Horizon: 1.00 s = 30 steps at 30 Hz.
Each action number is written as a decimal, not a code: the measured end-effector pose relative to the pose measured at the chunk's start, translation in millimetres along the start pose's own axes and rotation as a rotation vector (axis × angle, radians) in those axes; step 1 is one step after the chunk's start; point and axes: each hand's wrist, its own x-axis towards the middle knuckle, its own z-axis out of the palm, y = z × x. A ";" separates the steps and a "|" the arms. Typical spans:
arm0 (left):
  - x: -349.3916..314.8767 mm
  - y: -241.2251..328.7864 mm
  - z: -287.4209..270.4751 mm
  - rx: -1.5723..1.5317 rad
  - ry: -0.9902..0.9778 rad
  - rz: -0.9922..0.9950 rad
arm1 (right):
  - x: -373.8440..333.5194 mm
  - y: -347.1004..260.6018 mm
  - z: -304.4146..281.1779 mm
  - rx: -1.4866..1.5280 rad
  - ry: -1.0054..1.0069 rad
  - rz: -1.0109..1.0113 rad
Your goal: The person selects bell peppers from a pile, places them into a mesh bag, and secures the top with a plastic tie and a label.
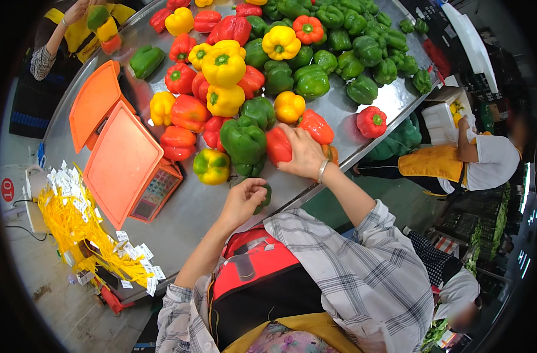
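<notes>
Glossy, lobed red bell pepper [277,146] nr ctr of frame, under R hand [304,154]: grip narrowed round its smooth skin, fingers covering its R side. L hand [243,202], just below ctr, has its grip curled on a dark green bell pepper [264,198] (mostly hidden by fingers, full shape hard to make out). Brushed-metal worktop [189,206] beneath; flat-topped orange scale w/ keypad [124,162] at L; heaped green bell peppers [365,50] cut off at top edge.
</notes>
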 end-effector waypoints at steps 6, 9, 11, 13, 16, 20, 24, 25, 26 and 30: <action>13.8 29.3 -33.2 0.048 0.468 0.446 | -16.3 -2.2 23.6 -0.168 0.093 -0.076; 36.4 66.8 -66.7 0.337 0.619 0.584 | -18.3 -11.8 24.7 -0.251 0.101 -0.038; 62.8 76.6 -82.8 0.524 0.671 0.604 | -14.5 -21.6 25.3 -0.326 0.081 -0.003; 91.4 84.7 -91.0 0.693 0.700 0.598 | -10.7 -27.0 23.1 -0.419 0.067 0.025; 126.6 89.8 -97.6 0.860 0.673 0.488 | -3.7 -32.7 21.4 -0.486 0.026 0.082; 137.7 106.9 -92.2 0.901 0.574 0.270 | 1.5 -26.0 18.2 -0.436 0.024 0.073; 133.6 111.9 -99.9 0.888 0.526 0.304 | 2.3 -23.5 3.3 -0.226 0.010 0.131; 129.5 113.9 -102.8 0.871 0.507 0.322 | 2.3 -24.9 -3.8 -0.165 0.007 0.160; 121.0 115.5 -106.0 0.742 0.488 0.346 | 1.3 -25.9 -12.8 -0.105 0.005 0.190; 82.0 91.4 -134.1 -0.079 0.265 0.419 | -1.1 -24.2 -56.0 0.424 0.102 0.159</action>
